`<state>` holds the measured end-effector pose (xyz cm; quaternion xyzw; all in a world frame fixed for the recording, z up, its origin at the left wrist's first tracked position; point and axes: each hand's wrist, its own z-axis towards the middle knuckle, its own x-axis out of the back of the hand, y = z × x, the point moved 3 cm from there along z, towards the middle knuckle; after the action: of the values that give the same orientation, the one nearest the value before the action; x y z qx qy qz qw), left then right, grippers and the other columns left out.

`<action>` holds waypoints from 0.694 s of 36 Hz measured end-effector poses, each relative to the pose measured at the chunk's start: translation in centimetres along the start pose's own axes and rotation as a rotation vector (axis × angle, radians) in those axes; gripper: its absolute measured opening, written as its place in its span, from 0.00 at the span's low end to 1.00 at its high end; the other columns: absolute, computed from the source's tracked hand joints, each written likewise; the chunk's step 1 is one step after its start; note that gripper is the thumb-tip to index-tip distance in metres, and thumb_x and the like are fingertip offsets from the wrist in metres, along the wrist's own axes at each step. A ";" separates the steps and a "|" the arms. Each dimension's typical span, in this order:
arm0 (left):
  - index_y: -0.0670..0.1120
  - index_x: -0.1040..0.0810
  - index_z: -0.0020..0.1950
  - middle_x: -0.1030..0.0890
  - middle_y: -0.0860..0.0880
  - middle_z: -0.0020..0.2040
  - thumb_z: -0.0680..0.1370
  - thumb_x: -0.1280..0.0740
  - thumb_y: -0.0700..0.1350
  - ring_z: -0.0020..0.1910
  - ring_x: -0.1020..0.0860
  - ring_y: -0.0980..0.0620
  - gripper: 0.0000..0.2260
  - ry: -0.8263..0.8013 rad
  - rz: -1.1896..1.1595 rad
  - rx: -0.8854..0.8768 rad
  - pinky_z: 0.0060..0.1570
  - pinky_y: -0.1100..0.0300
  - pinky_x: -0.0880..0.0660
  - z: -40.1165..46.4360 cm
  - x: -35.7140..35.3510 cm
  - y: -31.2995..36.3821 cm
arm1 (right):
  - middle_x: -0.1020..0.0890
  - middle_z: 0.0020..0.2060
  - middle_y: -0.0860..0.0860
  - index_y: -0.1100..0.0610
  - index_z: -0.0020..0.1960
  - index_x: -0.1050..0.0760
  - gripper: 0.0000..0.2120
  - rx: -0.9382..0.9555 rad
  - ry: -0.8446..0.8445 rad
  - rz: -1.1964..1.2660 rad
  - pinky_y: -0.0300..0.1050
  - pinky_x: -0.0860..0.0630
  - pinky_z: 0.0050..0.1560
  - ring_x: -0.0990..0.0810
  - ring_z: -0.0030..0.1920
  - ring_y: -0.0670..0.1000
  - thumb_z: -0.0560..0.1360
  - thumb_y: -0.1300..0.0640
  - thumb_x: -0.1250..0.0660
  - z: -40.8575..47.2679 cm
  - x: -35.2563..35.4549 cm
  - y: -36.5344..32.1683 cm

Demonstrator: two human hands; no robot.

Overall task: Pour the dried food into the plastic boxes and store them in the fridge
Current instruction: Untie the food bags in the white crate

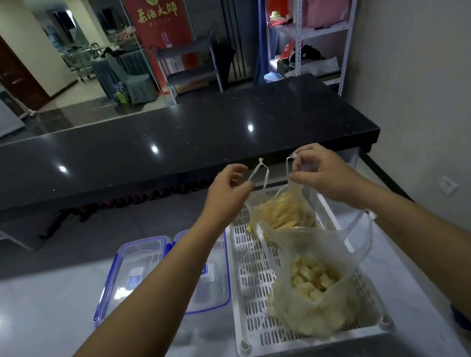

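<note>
Head view. White glossy counter (58, 302) in the foreground; long black polished stone bar (172, 138) beyond it, then a red banner with Chinese lettering (157, 16) and a grey metal shelf rack (305, 30) against the right wall.

White perforated plastic basket (250, 273) sits on the counter, right of centre. It holds two thin clear plastic bags: the far bag of yellow dried strips (282, 211) and the near bag of pale dried cubes (313, 283).

Two clear plastic boxes with blue rims lie side by side just left of the basket: left box (135, 268), right box (215, 288), partly hidden by the left forearm.

Left hand (226, 189): fingers curled, pinching one knotted handle loop (258, 171) of the far bag. Right hand (321, 171): fingers curled, pinching the other handle loop (291, 164). Both loops are pulled upward and apart above the basket; the bag's bottom is in the basket.
</note>
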<state>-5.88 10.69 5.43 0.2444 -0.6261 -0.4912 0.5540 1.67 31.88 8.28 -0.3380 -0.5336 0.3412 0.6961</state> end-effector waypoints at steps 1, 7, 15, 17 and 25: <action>0.55 0.26 0.67 0.22 0.53 0.57 0.75 0.27 0.50 0.55 0.21 0.55 0.21 -0.061 -0.013 0.026 0.46 0.62 0.24 0.2 -0.4 0.1 | 0.25 0.57 0.46 0.54 0.39 0.23 0.07 0.006 0.008 0.009 0.50 0.29 0.65 0.25 0.60 0.47 0.73 0.59 0.26 -0.1 0.1 -0.3; 0.47 0.28 0.70 0.18 0.48 0.53 0.75 0.25 0.43 0.49 0.18 0.53 0.24 -0.144 -0.103 0.174 0.45 0.60 0.23 1.5 -1.7 0.9 | 0.24 0.54 0.47 0.53 0.41 0.23 0.06 0.156 0.150 -0.153 0.32 0.30 0.54 0.24 0.54 0.44 0.73 0.59 0.26 -0.8 1.1 -1.3; 0.44 0.20 0.57 0.24 0.51 0.29 0.83 0.41 0.36 0.25 0.29 0.56 0.11 0.028 -0.738 0.155 0.25 0.62 0.28 2.4 1.6 3.3 | 0.23 0.39 0.47 0.53 0.45 0.20 0.03 0.158 0.681 -0.198 0.36 0.29 0.37 0.24 0.37 0.48 0.77 0.54 0.30 -1.9 3.9 1.7; 0.46 0.21 0.62 0.21 0.49 0.32 0.83 0.41 0.36 0.26 0.28 0.55 0.13 -0.022 -0.782 0.162 0.25 0.62 0.28 1.8 2.0 3.6 | 0.19 0.33 0.48 0.51 0.41 0.19 0.06 0.007 0.661 0.136 0.43 0.22 0.36 0.20 0.35 0.49 0.77 0.56 0.30 -1.7 4.3 3.0; 0.50 0.25 0.70 0.15 0.42 0.55 0.82 0.38 0.47 0.40 0.15 0.47 0.16 -0.165 -0.830 0.169 0.37 0.51 0.19 -0.3 2.3 3.5 | 0.14 0.51 0.60 0.58 0.56 0.20 0.08 -0.401 0.316 0.937 0.51 0.17 0.41 0.13 0.49 0.58 0.81 0.56 0.35 -0.8 3.2 4.3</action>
<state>-5.40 10.00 9.60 0.4798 -0.5551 -0.6373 0.2356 2.61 36.77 6.12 -0.7138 -0.2690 0.4519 0.4625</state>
